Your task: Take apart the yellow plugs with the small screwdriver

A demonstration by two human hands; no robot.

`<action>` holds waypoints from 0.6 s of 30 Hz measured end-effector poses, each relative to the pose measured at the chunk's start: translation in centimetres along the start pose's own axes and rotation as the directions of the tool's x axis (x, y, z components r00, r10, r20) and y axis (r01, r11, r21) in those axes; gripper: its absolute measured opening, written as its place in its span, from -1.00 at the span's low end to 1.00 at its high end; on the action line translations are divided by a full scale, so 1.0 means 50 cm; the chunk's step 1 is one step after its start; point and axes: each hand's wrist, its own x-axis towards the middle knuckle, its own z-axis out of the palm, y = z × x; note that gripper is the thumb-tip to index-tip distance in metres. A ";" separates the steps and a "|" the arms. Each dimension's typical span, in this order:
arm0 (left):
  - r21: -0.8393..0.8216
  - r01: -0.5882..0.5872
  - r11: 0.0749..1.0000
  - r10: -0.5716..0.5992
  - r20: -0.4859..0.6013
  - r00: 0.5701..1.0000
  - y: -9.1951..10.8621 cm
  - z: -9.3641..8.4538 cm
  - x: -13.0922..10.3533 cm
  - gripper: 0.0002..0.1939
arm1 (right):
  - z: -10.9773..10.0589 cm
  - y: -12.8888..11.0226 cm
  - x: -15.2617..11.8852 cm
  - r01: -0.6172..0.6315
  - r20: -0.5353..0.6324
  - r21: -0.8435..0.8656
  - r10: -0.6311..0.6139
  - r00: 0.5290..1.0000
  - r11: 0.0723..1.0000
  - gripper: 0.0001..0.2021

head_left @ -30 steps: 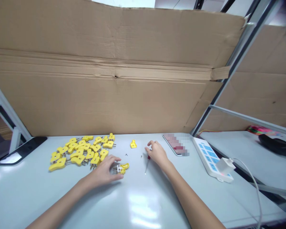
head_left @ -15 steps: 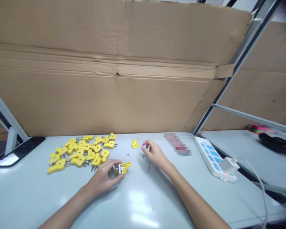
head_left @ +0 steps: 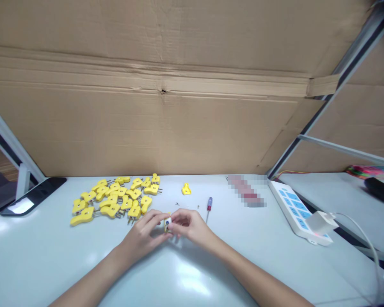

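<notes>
Near the middle of the table, my left hand [head_left: 144, 233] is closed on an opened plug [head_left: 167, 223] with a white core and a yellow shell. My right hand [head_left: 189, 225] meets it from the right, its fingertips pinched on the same plug. The fingers hide much of the plug. Beyond my hands lies a loose yellow cover piece [head_left: 186, 189]. Small dark screws [head_left: 177, 204] rest in front of that cover. A screwdriver [head_left: 209, 204] with a red and clear handle lies just behind my right hand.
Several yellow plugs [head_left: 110, 200] form a loose pile at the left. A white power strip [head_left: 297, 213] with an adapter [head_left: 321, 222] and cable is at the right. A blurred flat object [head_left: 246, 191] lies at the back right. Cardboard [head_left: 179, 132] stands behind the table.
My right hand has come down and left to the plug in my left hand, its fingers now on it. The screwdriver's handle is uncovered. The whole view has shifted slightly.
</notes>
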 end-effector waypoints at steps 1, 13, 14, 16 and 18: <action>-0.006 -0.009 1.000 0.009 -0.004 1.000 0.001 -0.001 0.000 -0.68 | -0.002 -0.003 0.001 -0.025 0.026 0.072 0.023 0.999 0.997 -0.67; -0.109 0.048 0.993 -0.042 0.062 0.997 -0.003 0.002 -0.011 -0.58 | -0.015 -0.008 0.000 -0.130 0.209 0.133 0.101 0.973 0.983 -0.60; -0.117 0.051 0.992 -0.042 0.078 0.996 -0.002 0.002 -0.011 -0.59 | -0.017 -0.007 0.000 -0.133 0.223 0.127 0.103 0.969 0.983 -0.59; -0.132 0.079 0.988 -0.065 0.111 0.992 0.000 0.001 -0.009 -0.59 | -0.020 -0.007 -0.001 -0.143 0.247 0.140 0.106 0.963 0.980 -0.59; -0.145 0.145 0.979 -0.123 0.151 0.981 0.004 0.000 -0.006 -0.61 | -0.018 -0.006 -0.001 -0.156 0.254 0.189 0.105 0.961 0.970 -0.61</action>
